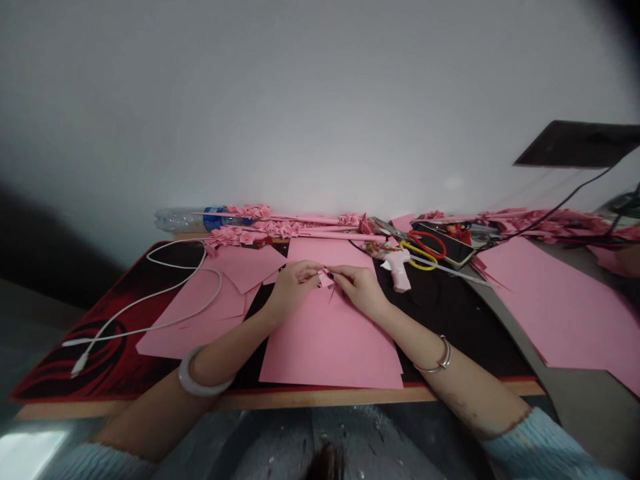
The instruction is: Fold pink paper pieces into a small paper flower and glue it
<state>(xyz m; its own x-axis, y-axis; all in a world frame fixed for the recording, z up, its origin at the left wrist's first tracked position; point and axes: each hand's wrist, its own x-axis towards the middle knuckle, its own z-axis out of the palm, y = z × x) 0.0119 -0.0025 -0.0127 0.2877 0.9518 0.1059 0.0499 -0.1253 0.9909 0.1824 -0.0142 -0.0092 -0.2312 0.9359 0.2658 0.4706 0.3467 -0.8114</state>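
Pinching a small folded pink paper piece (pixel 326 280) between the fingertips of left hand (pixel 296 283) and right hand (pixel 359 287), over the pink paper sheet (pixel 330 347). Piece's long axis unreadable; fingers cover its sides. Sheet runs lengthwise from near the table's (pixel 320 400) front edge toward the wall (pixel 320 120). Black desk mat (pixel 463 317) shows between sheet and right-hand paper stack (pixel 570 307).

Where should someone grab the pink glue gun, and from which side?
Best take the pink glue gun by its handle, probably from the person's side: the handle points toward the near table edge, while the yellow loop of the scissors crowds its right.
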